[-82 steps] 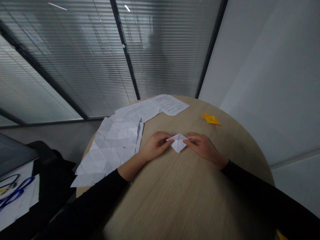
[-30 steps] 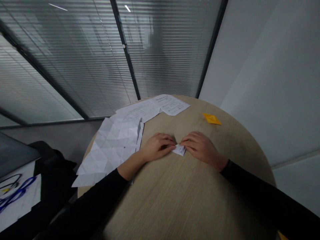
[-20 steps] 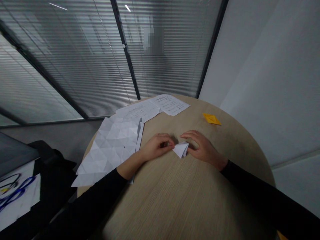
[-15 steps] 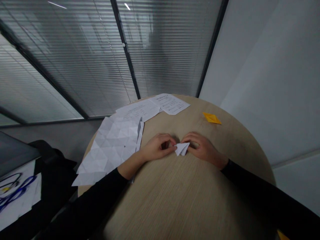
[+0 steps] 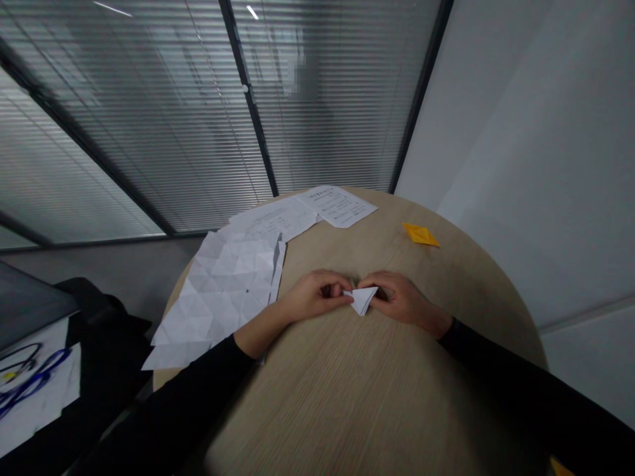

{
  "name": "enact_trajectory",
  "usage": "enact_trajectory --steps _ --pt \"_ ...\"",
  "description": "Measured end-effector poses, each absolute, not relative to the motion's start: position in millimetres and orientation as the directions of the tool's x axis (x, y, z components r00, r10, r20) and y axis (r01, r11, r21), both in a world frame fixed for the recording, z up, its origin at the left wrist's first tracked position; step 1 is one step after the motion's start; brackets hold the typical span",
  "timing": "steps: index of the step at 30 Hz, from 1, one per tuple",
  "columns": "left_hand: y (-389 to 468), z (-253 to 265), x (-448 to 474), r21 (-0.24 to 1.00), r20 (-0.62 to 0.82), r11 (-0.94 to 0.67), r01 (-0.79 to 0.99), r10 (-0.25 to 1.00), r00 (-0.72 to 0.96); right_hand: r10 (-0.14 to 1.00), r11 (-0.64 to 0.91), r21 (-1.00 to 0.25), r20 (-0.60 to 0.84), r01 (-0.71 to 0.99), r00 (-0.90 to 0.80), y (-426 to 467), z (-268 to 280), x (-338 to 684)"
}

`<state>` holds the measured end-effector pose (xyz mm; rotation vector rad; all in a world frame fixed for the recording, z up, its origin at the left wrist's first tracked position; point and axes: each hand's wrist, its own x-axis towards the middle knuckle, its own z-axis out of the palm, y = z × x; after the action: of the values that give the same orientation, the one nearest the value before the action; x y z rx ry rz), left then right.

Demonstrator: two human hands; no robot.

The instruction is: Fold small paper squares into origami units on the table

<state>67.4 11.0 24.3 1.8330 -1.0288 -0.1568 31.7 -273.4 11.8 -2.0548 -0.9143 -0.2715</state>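
Observation:
Between my two hands is a small folded piece of white paper [image 5: 363, 299], its point turned down toward me. My left hand [image 5: 317, 294] pinches its left edge between thumb and fingers. On the other side my right hand [image 5: 399, 299] grips the right corner, thumb below and fingers behind. The fingertips behind the paper are partly hidden. Both hands are just over the round wooden table [image 5: 342, 383].
Left of my hands lies a large white sheet [image 5: 218, 297] creased into triangles. Printed pages [image 5: 340, 205] are at the far edge. A folded yellow paper [image 5: 421, 234] sits back right. Blue-handled scissors [image 5: 37, 383] lie on papers at far left. Blinds and a wall stand beyond.
The folded paper's two lower points have come together into one triangle. Both hands have shifted slightly toward me, still holding the paper.

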Motion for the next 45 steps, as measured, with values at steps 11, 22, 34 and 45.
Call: enact_trajectory --steps 11,22,34,45 --pt "14.5 31.4 66.9 0.882 0.326 -0.022 -0.47 -0.691 0.645 0.593 -0.217 -0.79 0.36 0.574 0.72 -280.3 25.5 28.2" --pt "9.0 33.0 67.8 0.82 0.387 -0.065 -0.569 -0.671 0.632 0.516 -0.305 -0.676 0.475 0.67 0.713 -276.7 23.5 32.3" --pt "10.6 24.7 66.0 0.811 0.391 -0.177 -0.557 -0.544 0.742 0.274 -0.373 -0.707 0.535 0.601 0.799 -272.5 8.5 35.3" --pt "11.5 27.7 65.9 0.797 0.39 -0.184 -0.575 -0.569 0.724 0.395 -0.33 -0.723 0.479 0.608 0.784 -272.3 12.2 33.4"
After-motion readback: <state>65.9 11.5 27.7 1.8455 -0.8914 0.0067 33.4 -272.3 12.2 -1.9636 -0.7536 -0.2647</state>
